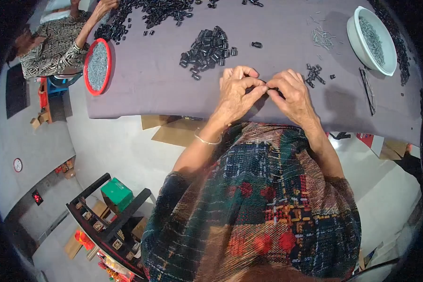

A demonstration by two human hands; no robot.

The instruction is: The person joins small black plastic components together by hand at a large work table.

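My left hand (pixel 235 94) and my right hand (pixel 290 94) meet at the near part of the table, thumbs and fingertips pinched together. Between them is a small black piece (pixel 269 88), mostly hidden by the fingers. Beyond my left hand lies a heap of short black cylindrical parts (pixel 209 49), and one lone black part (pixel 256 44) rests to its right. A smaller group of black parts (pixel 315 75) sits just right of my right hand.
At the right are a white bowl (pixel 387 69) of thin metallic pins, loose pins (pixel 323 37) and a slim dark tool (pixel 367 91). A red-rimmed basin (pixel 110 66) stands left. Large black piles (pixel 160 10) lie at the back, where another person's hand (pixel 105 5) reaches in.
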